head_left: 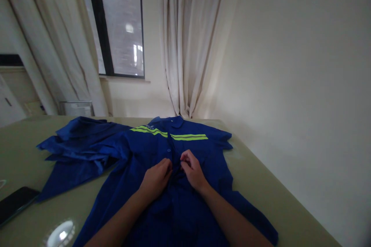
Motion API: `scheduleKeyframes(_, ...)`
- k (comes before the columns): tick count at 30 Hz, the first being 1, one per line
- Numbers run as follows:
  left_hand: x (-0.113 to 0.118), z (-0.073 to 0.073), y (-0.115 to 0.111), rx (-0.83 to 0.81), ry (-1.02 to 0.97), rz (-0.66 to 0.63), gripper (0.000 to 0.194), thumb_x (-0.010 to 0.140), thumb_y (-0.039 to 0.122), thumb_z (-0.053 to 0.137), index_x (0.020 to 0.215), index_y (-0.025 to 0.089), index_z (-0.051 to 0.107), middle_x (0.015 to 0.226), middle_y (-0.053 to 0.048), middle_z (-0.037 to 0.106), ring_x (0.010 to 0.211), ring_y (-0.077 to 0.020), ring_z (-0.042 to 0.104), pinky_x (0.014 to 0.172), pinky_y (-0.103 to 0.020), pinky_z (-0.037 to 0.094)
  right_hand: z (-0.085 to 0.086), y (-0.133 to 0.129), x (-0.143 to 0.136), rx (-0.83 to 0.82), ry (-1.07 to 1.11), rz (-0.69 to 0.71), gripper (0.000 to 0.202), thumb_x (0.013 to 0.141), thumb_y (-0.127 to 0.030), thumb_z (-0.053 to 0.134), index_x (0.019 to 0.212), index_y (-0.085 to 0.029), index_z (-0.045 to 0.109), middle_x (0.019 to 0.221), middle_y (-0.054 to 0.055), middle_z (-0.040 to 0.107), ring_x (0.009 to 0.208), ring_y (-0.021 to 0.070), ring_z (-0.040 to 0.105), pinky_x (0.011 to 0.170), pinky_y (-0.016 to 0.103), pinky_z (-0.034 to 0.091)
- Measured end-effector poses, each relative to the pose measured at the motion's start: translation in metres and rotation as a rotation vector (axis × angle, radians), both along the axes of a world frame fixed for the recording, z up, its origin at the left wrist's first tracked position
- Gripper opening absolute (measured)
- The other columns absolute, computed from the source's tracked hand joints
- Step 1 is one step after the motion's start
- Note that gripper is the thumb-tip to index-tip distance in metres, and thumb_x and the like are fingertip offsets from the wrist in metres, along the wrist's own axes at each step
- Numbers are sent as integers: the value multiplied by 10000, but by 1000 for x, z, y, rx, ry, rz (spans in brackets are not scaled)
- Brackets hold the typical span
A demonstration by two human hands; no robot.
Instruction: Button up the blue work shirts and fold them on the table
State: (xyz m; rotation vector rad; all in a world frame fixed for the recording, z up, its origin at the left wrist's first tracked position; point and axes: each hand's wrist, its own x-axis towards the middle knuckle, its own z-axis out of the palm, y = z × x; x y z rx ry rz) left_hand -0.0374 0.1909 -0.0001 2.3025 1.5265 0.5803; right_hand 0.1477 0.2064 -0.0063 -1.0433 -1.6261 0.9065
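Observation:
A blue short-sleeved garment [197,154] with yellow-green reflective stripes across the chest lies spread on the table, its collar pointing away from me. At its front opening, below a visible button [169,150], my left hand [159,173] has its fingers curled together on the fabric edge. Just to the right, my right hand [191,168] pinches the other front edge between thumb and fingers. A small gap separates the two hands. Whatever lies under the fingertips is too small and dark to make out.
More crumpled blue cloth [84,142] lies to the left of the garment. A black phone [17,202] rests near the left edge of the green table [263,189]. A white wall is at the right; curtains [185,38] and a window stand behind.

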Motion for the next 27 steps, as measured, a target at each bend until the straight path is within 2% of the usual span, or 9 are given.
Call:
scheduleKeyframes(3,-3,-3,2,-35,-70,2,143,976,231,437,1031,268,564,999,-8,698,916,-181,670,746,-267,409,-2,0,0,-4,-4,21,42,870,-225,486,909,-225,500,736,-37,510,656,137,522,603,240,399)
scheduleKeyframes(5,-4,-3,3,-67,-132,-24,248,978,217,430,1164,293,576,1073,-6,720,997,-189,680,809,-276,431,-1,-2,-1,13,-17,29,31,897,-253,491,900,-224,503,744,-33,517,670,140,528,612,243,406)
scheduleKeyframes(7,-4,-1,5,-87,-184,-45,298,999,244,397,1211,304,597,1134,-8,716,1052,-188,673,865,-284,443,2,-4,-2,35,-34,31,49,913,-264,489,888,-224,502,739,-34,515,668,141,523,614,246,403)
scheduleKeyframes(12,0,2,6,-115,-284,4,374,1013,466,371,953,256,674,1003,-10,652,936,-171,643,845,-272,460,10,-13,-11,145,-205,2,94,941,-247,466,914,-219,552,749,-27,542,647,140,507,618,253,382)
scheduleKeyframes(15,0,-2,11,-129,-340,-20,320,978,440,437,901,238,673,927,-6,650,895,-175,621,807,-265,450,11,-14,-14,188,-266,-35,142,923,-211,447,933,-218,588,751,-19,571,647,144,524,631,253,392)
scheduleKeyframes(18,-4,-8,19,-178,-501,-61,339,943,472,488,812,204,648,781,4,624,772,-171,580,704,-261,425,14,-10,-9,205,-276,-72,156,861,-181,474,873,-214,626,691,-26,566,597,140,515,593,250,380)
scheduleKeyframes(21,-5,-10,23,-251,-700,-27,436,915,573,504,726,188,579,620,46,496,597,-131,464,571,-251,347,24,-3,1,189,-335,-125,187,813,-144,491,810,-213,664,661,-25,590,589,141,530,593,250,378)
scheduleKeyframes(24,-4,-9,22,-308,-783,-54,430,869,589,578,725,185,567,599,61,472,566,-111,431,548,-241,330,35,-3,6,117,-508,-168,199,809,-120,505,781,-224,672,679,-18,621,636,148,569,618,251,378)
scheduleKeyframes(27,-4,-7,21,-357,-844,-111,411,800,580,679,789,176,604,653,48,545,597,-111,474,570,-235,373,42,-13,-1,132,-663,-225,94,852,-197,570,859,-235,656,854,9,650,774,169,611,683,261,404)
